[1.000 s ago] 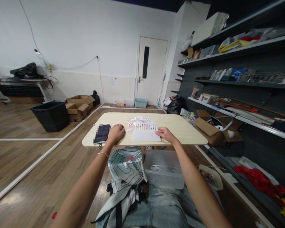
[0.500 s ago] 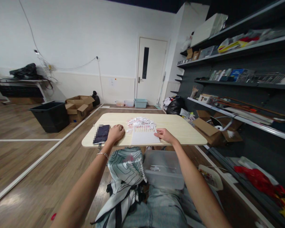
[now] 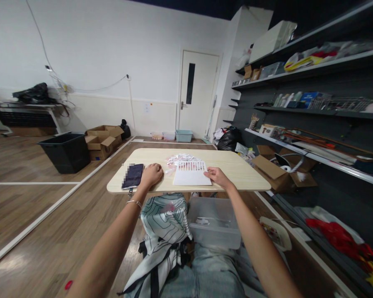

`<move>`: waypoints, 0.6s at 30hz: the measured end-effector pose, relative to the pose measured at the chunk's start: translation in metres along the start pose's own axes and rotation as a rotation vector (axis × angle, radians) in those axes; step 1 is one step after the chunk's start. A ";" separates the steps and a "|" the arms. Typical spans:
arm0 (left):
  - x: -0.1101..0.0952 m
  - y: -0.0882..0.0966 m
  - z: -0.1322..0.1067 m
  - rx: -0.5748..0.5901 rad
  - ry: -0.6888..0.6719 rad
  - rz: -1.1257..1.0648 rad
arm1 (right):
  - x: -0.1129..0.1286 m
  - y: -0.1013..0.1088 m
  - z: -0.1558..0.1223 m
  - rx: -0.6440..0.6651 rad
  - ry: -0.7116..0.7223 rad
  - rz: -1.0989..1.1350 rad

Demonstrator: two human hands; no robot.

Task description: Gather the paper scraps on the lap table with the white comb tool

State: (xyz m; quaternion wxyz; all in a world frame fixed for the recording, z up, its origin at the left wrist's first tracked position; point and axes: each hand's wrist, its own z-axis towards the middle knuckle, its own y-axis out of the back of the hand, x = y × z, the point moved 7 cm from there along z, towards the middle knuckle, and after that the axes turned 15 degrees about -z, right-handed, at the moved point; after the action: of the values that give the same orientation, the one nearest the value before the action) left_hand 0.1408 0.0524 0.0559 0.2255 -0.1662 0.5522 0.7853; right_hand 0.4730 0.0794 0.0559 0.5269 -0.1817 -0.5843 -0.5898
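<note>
My right hand (image 3: 218,177) pinches the right edge of a white card (image 3: 192,178) with a row of narrow slots along its far side. Pinkish white shows through the slots. Just behind the card is a loose pile of small white and pale pink pieces (image 3: 183,158), too small to name. My left hand (image 3: 153,174) rests palm down on the table (image 3: 236,165), its fingers loosely bent and their tips partly hidden. It lies between the card and a dark phone (image 3: 133,175), apart from the card.
Below the table edge, a clear plastic box (image 3: 216,231) is at my lap, beside a patterned cloth (image 3: 164,219). Shelves (image 3: 313,109) line the right wall, with an open cardboard box (image 3: 273,169) underneath. A black bin (image 3: 66,153) stands on the floor at left.
The white card has shifted slightly to the right and looks a little lifted, with pinkish pieces now showing through its slots. My left hand stays in place.
</note>
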 end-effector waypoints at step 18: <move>0.001 0.000 0.000 -0.004 -0.006 -0.002 | 0.003 -0.001 0.001 0.005 0.017 -0.005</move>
State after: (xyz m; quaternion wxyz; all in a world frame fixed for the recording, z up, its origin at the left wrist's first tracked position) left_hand 0.1400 0.0529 0.0552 0.2278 -0.1650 0.5496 0.7867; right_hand 0.4704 0.0788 0.0577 0.5307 -0.1739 -0.5820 -0.5911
